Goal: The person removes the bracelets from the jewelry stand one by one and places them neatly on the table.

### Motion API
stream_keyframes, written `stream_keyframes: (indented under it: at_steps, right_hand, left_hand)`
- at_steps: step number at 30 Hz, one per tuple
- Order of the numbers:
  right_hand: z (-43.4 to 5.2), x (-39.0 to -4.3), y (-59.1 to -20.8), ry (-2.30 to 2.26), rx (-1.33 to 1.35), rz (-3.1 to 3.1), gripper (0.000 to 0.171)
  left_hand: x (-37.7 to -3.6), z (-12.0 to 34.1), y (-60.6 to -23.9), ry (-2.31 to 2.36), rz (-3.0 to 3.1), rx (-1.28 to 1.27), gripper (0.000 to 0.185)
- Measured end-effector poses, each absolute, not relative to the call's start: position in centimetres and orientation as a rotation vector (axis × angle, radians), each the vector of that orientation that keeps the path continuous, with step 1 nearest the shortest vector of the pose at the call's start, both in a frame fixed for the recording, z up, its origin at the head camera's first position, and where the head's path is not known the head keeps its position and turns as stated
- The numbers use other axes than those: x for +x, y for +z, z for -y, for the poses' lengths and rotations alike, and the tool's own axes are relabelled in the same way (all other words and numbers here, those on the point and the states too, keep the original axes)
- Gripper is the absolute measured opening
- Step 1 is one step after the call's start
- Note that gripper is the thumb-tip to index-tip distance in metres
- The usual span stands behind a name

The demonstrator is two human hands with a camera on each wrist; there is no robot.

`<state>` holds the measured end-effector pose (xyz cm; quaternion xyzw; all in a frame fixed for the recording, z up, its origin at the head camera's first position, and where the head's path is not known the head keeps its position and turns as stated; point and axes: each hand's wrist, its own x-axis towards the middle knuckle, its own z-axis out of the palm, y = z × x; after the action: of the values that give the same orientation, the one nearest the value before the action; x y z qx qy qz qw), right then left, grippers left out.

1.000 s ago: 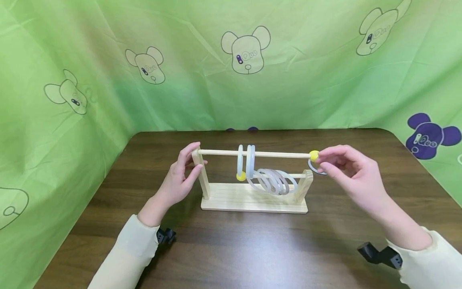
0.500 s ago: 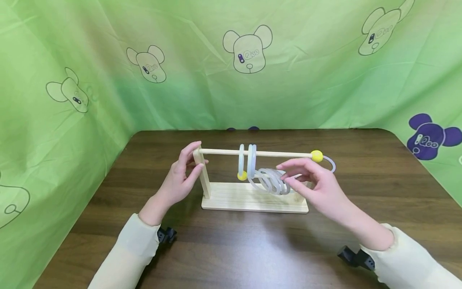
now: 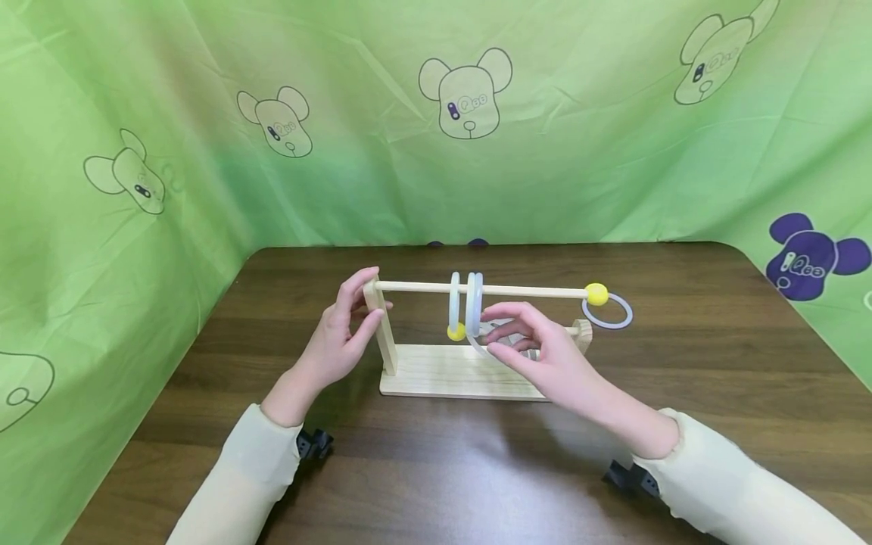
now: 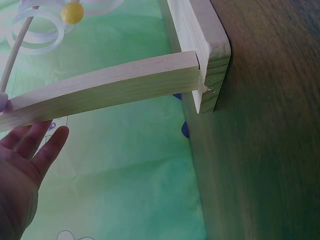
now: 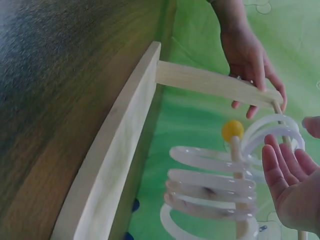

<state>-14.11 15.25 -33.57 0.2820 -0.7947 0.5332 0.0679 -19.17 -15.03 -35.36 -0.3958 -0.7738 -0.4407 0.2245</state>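
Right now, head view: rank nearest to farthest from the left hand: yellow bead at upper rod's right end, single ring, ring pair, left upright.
1. Left upright: gripped by the left hand.
2. Single ring: on the upper rod, left of the pair.
3. Ring pair: same rod, just right of the single ring.
4. Yellow bead: at that rod's right end.

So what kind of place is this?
Probably an indoor play or filming corner: a green cloth backdrop printed with cartoon animal heads hangs around a brown wood-grained table, where a pale wooden stand holds whitish rings.
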Motion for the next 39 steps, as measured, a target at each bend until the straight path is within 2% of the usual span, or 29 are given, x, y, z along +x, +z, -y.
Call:
stream_keyframes:
  at_steps: [29,39]
  right_hand:
    - [-13.1,-15.1,-34.6,1.598,0.706,2.316,0.020]
    - [-14.0,-14.5,-34.5,1.626,0.747,2.170,0.024]
  left_hand:
    - [-19.1,15.0,-35.4,-1.213,2.139,-1.088,0.059]
    - [-19.1,15.0,-35.5,-1.212,2.140,-1.089,0.060]
